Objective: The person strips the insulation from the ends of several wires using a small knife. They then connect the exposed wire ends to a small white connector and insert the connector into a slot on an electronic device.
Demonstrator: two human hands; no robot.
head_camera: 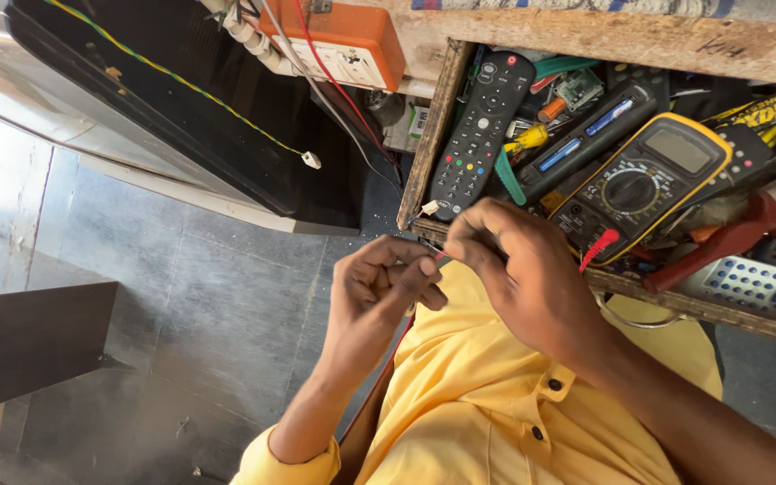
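While both hands [460, 269] pinch thin red wire [441, 256], fingers curled

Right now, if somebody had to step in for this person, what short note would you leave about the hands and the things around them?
Left hand: pinched shut on a thin red wire.
Right hand: fingertips pinch the same wire's end, close against the left.
A small white connector hangs just above the hands.
Wooden drawer stands open beside them, holding a yellow multimeter with a red probe plug and a black remote.
Whether the wire is stripped or joined cannot be told.
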